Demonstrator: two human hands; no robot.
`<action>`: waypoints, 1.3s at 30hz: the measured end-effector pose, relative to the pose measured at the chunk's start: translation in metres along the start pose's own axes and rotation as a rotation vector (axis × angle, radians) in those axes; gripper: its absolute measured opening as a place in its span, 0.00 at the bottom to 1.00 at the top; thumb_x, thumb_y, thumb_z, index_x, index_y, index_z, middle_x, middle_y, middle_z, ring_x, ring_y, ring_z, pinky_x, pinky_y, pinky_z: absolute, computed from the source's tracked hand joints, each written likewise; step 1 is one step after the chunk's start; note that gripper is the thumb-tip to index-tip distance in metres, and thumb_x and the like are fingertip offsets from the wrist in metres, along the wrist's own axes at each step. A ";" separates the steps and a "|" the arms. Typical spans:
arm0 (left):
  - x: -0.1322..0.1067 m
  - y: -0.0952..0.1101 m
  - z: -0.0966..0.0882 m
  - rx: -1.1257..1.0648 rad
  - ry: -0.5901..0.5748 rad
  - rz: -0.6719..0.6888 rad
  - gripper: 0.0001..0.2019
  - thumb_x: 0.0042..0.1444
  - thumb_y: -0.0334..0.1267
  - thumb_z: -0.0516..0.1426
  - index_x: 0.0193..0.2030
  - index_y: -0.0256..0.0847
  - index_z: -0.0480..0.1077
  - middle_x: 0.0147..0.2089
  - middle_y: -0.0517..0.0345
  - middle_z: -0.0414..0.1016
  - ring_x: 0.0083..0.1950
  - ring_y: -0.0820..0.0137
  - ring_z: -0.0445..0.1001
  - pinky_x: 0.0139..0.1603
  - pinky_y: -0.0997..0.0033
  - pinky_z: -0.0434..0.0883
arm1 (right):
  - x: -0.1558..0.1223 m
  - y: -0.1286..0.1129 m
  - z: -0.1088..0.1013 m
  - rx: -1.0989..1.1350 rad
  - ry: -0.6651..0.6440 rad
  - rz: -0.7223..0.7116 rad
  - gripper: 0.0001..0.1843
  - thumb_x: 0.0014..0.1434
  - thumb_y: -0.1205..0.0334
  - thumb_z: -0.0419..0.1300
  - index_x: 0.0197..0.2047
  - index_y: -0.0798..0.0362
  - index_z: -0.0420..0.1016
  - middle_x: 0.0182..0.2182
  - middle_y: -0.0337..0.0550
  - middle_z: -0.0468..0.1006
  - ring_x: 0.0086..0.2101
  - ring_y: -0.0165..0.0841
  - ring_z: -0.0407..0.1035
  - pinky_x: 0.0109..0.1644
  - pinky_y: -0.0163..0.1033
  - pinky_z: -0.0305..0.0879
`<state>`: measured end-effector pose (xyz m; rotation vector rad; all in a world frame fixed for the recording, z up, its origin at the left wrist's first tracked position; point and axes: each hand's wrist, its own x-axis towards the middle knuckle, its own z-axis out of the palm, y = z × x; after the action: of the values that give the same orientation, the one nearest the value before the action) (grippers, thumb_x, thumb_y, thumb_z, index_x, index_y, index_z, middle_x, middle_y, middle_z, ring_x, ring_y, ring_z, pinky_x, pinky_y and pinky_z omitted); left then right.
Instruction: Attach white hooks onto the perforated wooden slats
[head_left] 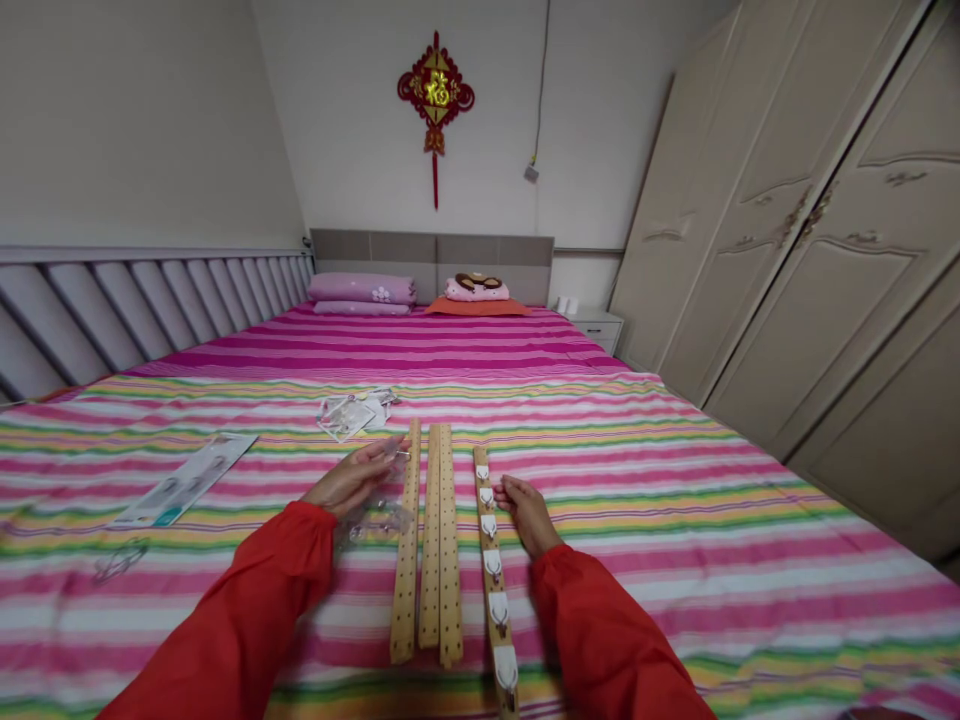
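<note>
Several long perforated wooden strips [431, 545] lie side by side on the striped bedspread [675, 500]. The rightmost strip [491, 545] carries a row of white hooks [498, 606]. My right hand [527, 512] rests beside it, its curled fingers touching the strip's edge near the top hooks. My left hand [352, 480] is palm up at the left of the strips, fingers closed on a small clear hook, with a clear plastic wrapper [375, 520] under the wrist. Both arms wear red sleeves.
Torn clear packaging [352, 412] lies beyond the strips. A printed card package [184, 482] sits at left, with a clear hook [120, 562] near it. Pillows [364, 292] lie at the headboard. A wardrobe [810, 250] stands at right and a padded wall panel [135, 310] at left.
</note>
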<state>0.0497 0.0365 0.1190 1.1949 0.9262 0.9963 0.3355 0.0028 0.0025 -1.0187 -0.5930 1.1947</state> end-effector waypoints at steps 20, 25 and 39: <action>-0.021 -0.022 0.088 -0.311 -0.408 -0.006 0.23 0.46 0.34 0.65 0.51 0.40 0.73 0.56 0.47 0.73 0.59 0.60 0.68 0.64 0.58 0.56 | -0.077 -0.063 0.062 0.081 -0.375 0.087 0.15 0.41 0.55 0.72 0.27 0.56 0.76 0.17 0.37 0.74 0.19 0.25 0.67 0.24 0.29 0.65; -0.014 -0.031 0.096 -0.326 -0.291 -0.117 0.18 0.45 0.34 0.66 0.45 0.39 0.75 0.48 0.51 0.78 0.46 0.70 0.75 0.52 0.71 0.67 | -0.073 -0.060 0.056 0.080 -0.312 0.101 0.14 0.39 0.58 0.73 0.25 0.56 0.75 0.20 0.38 0.76 0.18 0.24 0.66 0.22 0.29 0.63; 0.006 -0.057 0.110 0.034 0.056 0.052 0.35 0.30 0.38 0.70 0.51 0.33 0.72 0.38 0.51 0.79 0.40 0.67 0.76 0.45 0.67 0.70 | -0.044 -0.038 0.040 -0.245 -0.205 -0.050 0.13 0.40 0.56 0.65 0.22 0.53 0.67 0.10 0.31 0.68 0.11 0.24 0.58 0.16 0.30 0.55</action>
<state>0.1619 0.0049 0.0778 1.2297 0.9633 1.0637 0.3073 -0.0268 0.0596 -1.0859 -0.9389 1.2101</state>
